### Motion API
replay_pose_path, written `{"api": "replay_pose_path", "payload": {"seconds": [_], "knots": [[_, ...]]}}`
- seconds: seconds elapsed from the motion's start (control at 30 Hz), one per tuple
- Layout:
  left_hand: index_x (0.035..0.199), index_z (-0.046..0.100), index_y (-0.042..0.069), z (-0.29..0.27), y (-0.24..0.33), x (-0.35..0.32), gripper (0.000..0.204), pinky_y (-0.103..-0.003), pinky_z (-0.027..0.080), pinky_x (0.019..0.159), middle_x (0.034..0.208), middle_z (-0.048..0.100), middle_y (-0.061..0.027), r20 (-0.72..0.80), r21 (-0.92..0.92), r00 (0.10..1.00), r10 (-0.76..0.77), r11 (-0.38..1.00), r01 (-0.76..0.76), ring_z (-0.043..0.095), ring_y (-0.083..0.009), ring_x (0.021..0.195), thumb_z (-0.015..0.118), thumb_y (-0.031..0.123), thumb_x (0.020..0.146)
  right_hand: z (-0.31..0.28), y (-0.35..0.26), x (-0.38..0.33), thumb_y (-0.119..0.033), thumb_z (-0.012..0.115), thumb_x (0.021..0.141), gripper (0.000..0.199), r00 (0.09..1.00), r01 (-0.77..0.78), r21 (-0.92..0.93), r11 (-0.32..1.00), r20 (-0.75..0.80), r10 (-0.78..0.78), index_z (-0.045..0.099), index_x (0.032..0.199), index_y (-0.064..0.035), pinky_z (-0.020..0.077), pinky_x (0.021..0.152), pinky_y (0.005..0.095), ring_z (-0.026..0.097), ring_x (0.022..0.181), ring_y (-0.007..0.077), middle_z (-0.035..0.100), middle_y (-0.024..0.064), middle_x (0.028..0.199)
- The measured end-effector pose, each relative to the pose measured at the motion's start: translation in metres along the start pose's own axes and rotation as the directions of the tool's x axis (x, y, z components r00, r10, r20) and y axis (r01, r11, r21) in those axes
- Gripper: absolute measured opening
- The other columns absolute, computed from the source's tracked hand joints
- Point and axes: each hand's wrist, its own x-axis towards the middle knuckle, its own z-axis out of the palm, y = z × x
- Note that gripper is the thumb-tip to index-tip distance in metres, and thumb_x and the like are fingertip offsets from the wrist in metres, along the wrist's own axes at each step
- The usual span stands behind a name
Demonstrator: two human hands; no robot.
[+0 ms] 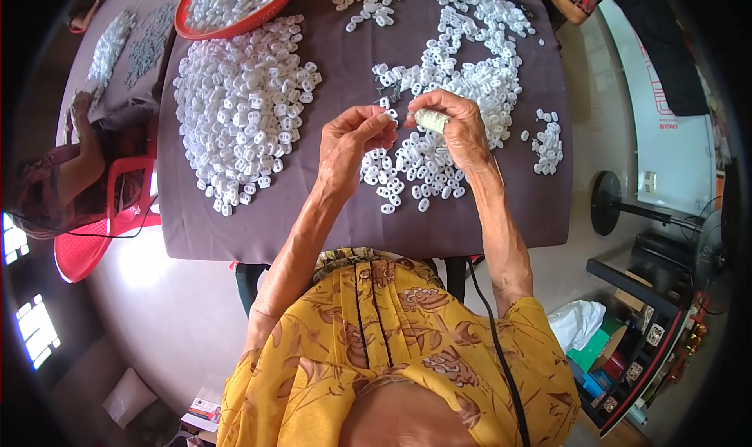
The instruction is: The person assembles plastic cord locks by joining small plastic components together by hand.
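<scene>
**Hands meeting over the loose pile of white pieces**

Fingertips of your left hand (354, 134) are pinching one small white piece (389, 114) and holding it up above the brown table (235, 236), just in front of your right hand (454, 130). Your right hand is closing around a short pale stack (431, 120), which looks like several pieces pressed together, though you cannot tell its make-up from this view. The stack's long axis is lying roughly left to right, its open end pointing toward your left hand, so the single piece is sitting directly to the left of that end, nearly touching it.

Both hands are hovering over the near pile (415, 173) of loose pieces, which is spreading beneath and slightly nearer to you than your fingertips. Your right hand is the closer one to this pile; your left is reaching across from the left side. A small dark bit (389, 95) is lying on the table just beyond your fingers.

Farther left, you are sitting beside a much larger heap (243, 102) of the same pieces, well apart from both hands, with a red basket (204, 30) holding more at the far edge. A small cluster (547, 142) is lying off to the right. At the far left, another person's hand (81, 102) is working at a separate spread.
</scene>
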Motion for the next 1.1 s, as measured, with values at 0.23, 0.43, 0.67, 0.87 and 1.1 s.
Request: {"api": "replay_pose_path", "payload": {"seconds": [0.23, 0.43, 0.67, 0.87, 1.1], "knots": [[0.081, 0.057, -0.004, 0.002, -0.004, 0.005, 0.01, -0.027, 0.051, 0.064, 0.075, 0.061, -0.0098, 0.004, 0.002, 0.998, -0.058, 0.998, 0.058, 0.06, -0.0158, 0.066, 0.06, 0.005, 0.077, -0.004, 0.005, 0.002, -0.002, 0.052, 0.078, 0.015, 0.997, -0.034, -0.182, 0.983, -0.075, 0.02, 0.061, 0.09, -0.001, 0.045, 0.067, 0.0226, 0.058, 0.07, 0.0097, 0.062, 0.0048, 0.074], [0.082, 0.055, -0.004, 0.007, -0.007, 0.012, 0.008, -0.03, 0.052, 0.065, 0.078, 0.06, -0.0111, 0.069, -0.096, 0.983, -0.171, 0.979, 0.177, 0.06, -0.0177, 0.066, 0.058, 0.0, 0.077, 0.0, -0.002, 0.001, -0.002, 0.052, 0.078, 0.017, 0.996, -0.062, -0.204, 0.977, -0.078, 0.046, 0.06, 0.094, 0.0004, 0.0451, 0.07, 0.023, 0.057, 0.073, 0.0097, 0.061, 0.0053, 0.079], [0.086, 0.055, 0.001, 0.011, -0.016, 0.015, 0.006, -0.029, 0.049, 0.068, 0.081, 0.059, -0.0084, 0.107, -0.123, 0.978, -0.177, 0.974, 0.19, 0.058, -0.0152, 0.071, 0.055, 0.003, 0.081, -0.001, 0.008, -0.001, -0.002, 0.056, 0.076, 0.017, 0.992, 0.054, -0.357, 0.933, -0.09, -0.092, 0.061, 0.093, -0.0029, 0.0468, 0.065, 0.0248, 0.061, 0.073, 0.0127, 0.064, 0.0064, 0.08], [0.085, 0.057, 0.0, 0.013, -0.019, 0.017, 0.008, -0.026, 0.047, 0.062, 0.076, 0.059, -0.0051, 0.051, 0.045, 0.993, -0.105, 0.994, 0.102, 0.056, -0.0118, 0.063, 0.057, 0.007, 0.081, 0.001, 0.004, -0.003, -0.003, 0.058, 0.074, 0.019, 0.985, 0.124, -0.491, 0.862, -0.043, -0.166, 0.06, 0.093, -0.0031, 0.0456, 0.06, 0.0259, 0.059, 0.067, 0.0113, 0.065, 0.0076, 0.077], [0.083, 0.058, 0.0, 0.015, -0.021, 0.021, 0.008, -0.025, 0.046, 0.059, 0.074, 0.058, -0.0056, 0.068, 0.025, 0.996, -0.061, 0.998, 0.059, 0.054, -0.0119, 0.06, 0.058, 0.007, 0.08, -0.002, 0.012, 0.0, -0.003, 0.058, 0.075, 0.02, 0.987, 0.065, -0.329, 0.942, -0.116, -0.109, 0.059, 0.095, -0.0028, 0.0451, 0.06, 0.024, 0.058, 0.067, 0.0091, 0.064, 0.0054, 0.075]]}}
